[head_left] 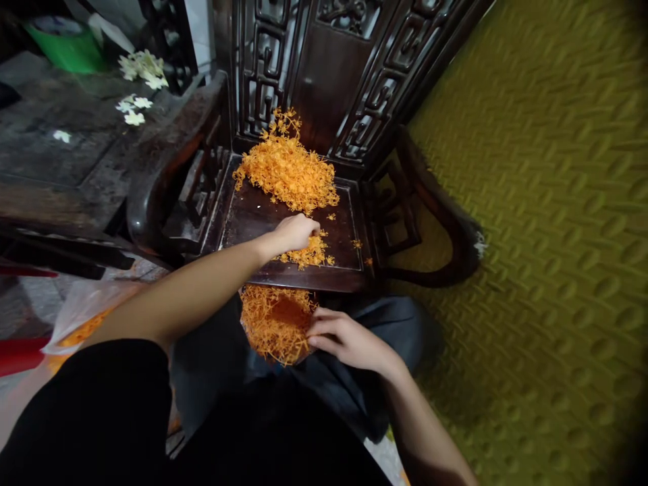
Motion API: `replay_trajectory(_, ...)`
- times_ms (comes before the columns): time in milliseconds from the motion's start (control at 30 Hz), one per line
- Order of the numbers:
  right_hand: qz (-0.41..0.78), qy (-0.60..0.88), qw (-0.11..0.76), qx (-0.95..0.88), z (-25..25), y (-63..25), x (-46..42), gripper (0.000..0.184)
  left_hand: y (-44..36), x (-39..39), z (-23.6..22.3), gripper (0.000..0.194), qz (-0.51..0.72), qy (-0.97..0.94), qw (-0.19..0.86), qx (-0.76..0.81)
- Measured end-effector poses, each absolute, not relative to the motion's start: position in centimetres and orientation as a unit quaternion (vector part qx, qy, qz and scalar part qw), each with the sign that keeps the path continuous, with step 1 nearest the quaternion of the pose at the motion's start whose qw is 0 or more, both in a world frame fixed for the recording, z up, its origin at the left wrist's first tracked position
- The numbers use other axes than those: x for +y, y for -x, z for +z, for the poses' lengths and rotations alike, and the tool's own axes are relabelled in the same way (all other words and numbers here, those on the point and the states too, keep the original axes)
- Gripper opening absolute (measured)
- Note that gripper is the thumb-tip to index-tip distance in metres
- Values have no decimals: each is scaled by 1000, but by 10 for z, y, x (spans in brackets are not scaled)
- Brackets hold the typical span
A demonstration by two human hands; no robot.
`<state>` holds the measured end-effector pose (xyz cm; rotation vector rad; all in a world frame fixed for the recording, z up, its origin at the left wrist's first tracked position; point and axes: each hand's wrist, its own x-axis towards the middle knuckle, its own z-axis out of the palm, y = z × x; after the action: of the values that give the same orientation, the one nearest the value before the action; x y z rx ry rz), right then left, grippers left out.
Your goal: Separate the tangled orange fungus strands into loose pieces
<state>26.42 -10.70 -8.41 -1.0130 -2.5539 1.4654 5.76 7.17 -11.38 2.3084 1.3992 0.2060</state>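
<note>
My left hand (298, 231) is closed over a small heap of orange flower-shaped pieces (308, 255) near the front edge of the chair seat (248, 226). Its fingertips are partly hidden, and what they pinch does not show. On my lap sits a round holder (273, 337) lined with thin orange pieces, with a hollow in its middle. My right hand (349, 337) grips its right edge, thumb and fingers bent around the rim. A larger pile of the same orange pieces (288, 169) lies at the back of the seat.
The dark wooden chair has a carved back (324, 88) and a curved right armrest (450, 256). To the left, a dark table (50, 169) bears a green tape roll (65, 44) and white flowers (144, 67). A plastic bag (96, 304) with orange contents is beside my left arm.
</note>
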Motion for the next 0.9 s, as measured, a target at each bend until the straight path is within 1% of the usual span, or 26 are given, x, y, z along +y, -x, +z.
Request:
replay_trajectory(67,459,305,-41,-833,-99,-258,-105,17,-59,74,-119,38,57,-838,215,498)
replay_trajectory(133,449,302,-60,-839,-104,-263,-92,18,-59,77,-121,35,58,-836,218,500)
replay_trajectory(167,421,334,-72,-840,-104,-268,-80,20,-58,78,-120,34,62,-834,219,502)
replay_trajectory(200,394,368,-80,-839,-103,-276,-63,23,-57,80,-119,34,67,-832,219,505)
replay_trajectory(233,316,459,-97,-825,-104,-284,-45,26,-56,81,-118,34,72,-829,218,509)
replay_trajectory(267,218,573,-145,-776,-107,-292,-24,30,-55,81,-117,34,76,-826,217,515)
replay_trajectory(300,166,635,-165,-736,-111,-300,-4,34,-54,82,-115,34,79,-823,216,520)
replay_trajectory(400,106,715,-197,-662,-135,-317,44,31,-49,84,-110,32,84,-816,211,532)
replay_trajectory(467,81,737,-193,-642,-153,-321,60,36,-44,86,-107,32,90,-813,206,538)
replay_trajectory(600,44,760,-155,-629,-173,-322,75,46,-29,93,-102,31,108,-800,202,554)
replay_trajectory(733,48,757,-119,-640,-179,-321,94,67,-16,96,-100,31,123,-790,211,563)
replay_trajectory(767,53,755,-116,-643,-180,-321,99,68,-13,96,-99,32,117,-791,210,562)
replay_trajectory(800,60,752,-116,-646,-181,-319,103,65,-11,96,-98,32,109,-793,209,562)
replay_trajectory(900,88,726,-127,-671,-182,-314,115,48,-5,97,-98,31,80,-797,208,561)
